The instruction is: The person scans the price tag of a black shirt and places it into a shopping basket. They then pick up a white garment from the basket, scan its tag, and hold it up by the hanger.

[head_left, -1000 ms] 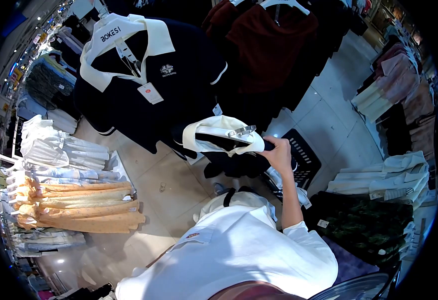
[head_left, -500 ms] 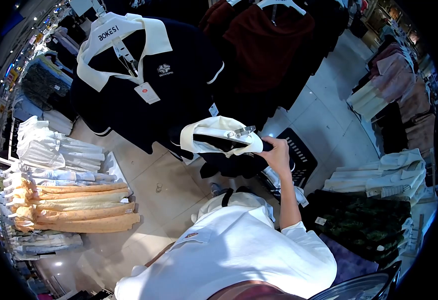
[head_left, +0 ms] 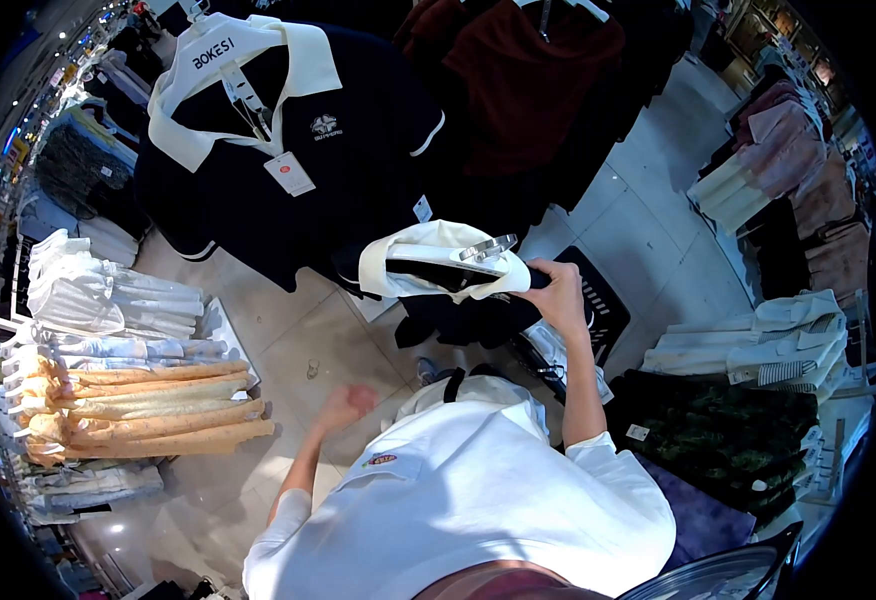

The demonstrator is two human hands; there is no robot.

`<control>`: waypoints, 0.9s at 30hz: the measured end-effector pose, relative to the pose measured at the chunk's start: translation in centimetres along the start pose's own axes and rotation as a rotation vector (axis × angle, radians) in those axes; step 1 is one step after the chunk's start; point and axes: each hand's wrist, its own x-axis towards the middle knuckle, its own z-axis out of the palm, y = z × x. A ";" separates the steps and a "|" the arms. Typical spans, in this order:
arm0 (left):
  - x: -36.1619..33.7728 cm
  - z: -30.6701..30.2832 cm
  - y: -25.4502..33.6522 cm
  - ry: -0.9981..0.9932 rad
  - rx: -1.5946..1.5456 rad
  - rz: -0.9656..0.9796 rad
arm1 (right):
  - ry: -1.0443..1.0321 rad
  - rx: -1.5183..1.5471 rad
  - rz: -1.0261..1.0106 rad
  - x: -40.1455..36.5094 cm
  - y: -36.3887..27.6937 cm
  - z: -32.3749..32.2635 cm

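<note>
Held shirt (head_left: 493,288) (seemingly navy), partly hidden.

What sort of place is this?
Most likely a clothing shop: a navy short-sleeved polo with a white collar hangs on a white hanger lettered BOKESI, a white rectangular tag shows at its front, and a row of peach-coloured cloth garments hangs at the view's left.

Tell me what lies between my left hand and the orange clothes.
In the head view, only bare floor shows between your left hand and the orange clothes.
</note>
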 end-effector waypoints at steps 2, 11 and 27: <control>1.3 -1.4 5.4 0.334 0.076 0.117 | -0.017 -0.021 -0.019 0.1 -0.3 -0.3; 4.4 -3.3 22.1 0.953 0.328 0.880 | -0.047 -0.008 -0.081 1.2 -0.9 -1.3; 8.6 1.5 24.4 0.929 0.331 0.790 | 0.002 -0.077 -0.105 2.9 -1.2 -2.0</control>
